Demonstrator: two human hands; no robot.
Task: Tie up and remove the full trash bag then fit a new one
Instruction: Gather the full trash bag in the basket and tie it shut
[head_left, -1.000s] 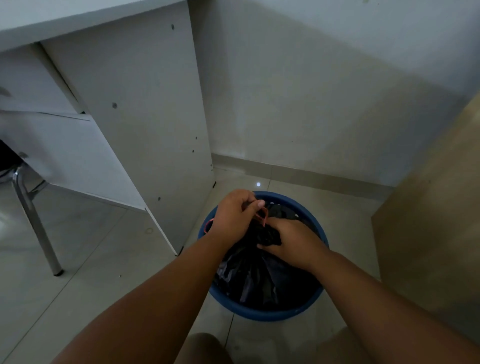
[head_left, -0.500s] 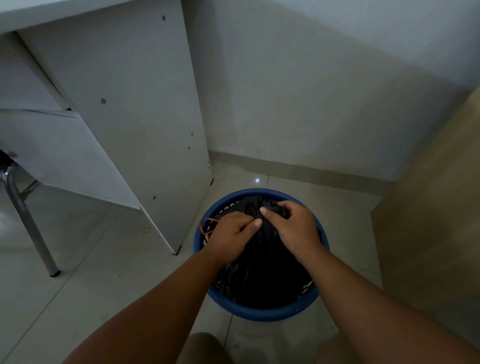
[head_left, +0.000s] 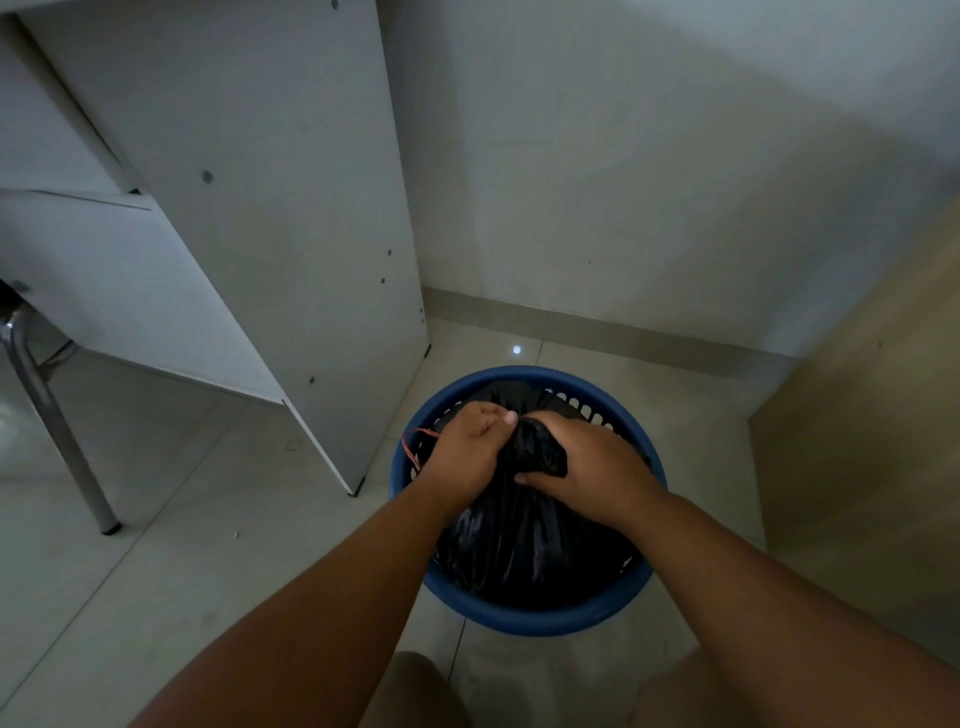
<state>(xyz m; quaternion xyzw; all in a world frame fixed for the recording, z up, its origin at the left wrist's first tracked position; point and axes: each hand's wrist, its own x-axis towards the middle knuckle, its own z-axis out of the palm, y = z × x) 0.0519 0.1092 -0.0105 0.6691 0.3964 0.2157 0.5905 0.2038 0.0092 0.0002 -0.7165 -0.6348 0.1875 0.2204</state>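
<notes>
A round blue trash bin (head_left: 524, 621) with a slotted wall stands on the tiled floor. Inside it sits a full black trash bag (head_left: 524, 545), its top gathered into a bunch. My left hand (head_left: 467, 452) is closed on the left side of that bunch, fingertips at its top. My right hand (head_left: 587, 467) grips the bunch from the right, thumb under it. A thin red drawstring (head_left: 415, 441) loops out at the bin's left rim beside my left hand.
A white desk side panel (head_left: 270, 208) stands close to the bin's left. A metal chair leg (head_left: 52, 421) is at far left. A wooden cabinet side (head_left: 872, 415) rises on the right. The wall with its skirting lies behind the bin. My knees show at the bottom edge.
Both hands drew the bag's opening together; the right hand turned over the gathered top and closed around it. The red drawstring dropped from between my hands to the bin's left rim.
</notes>
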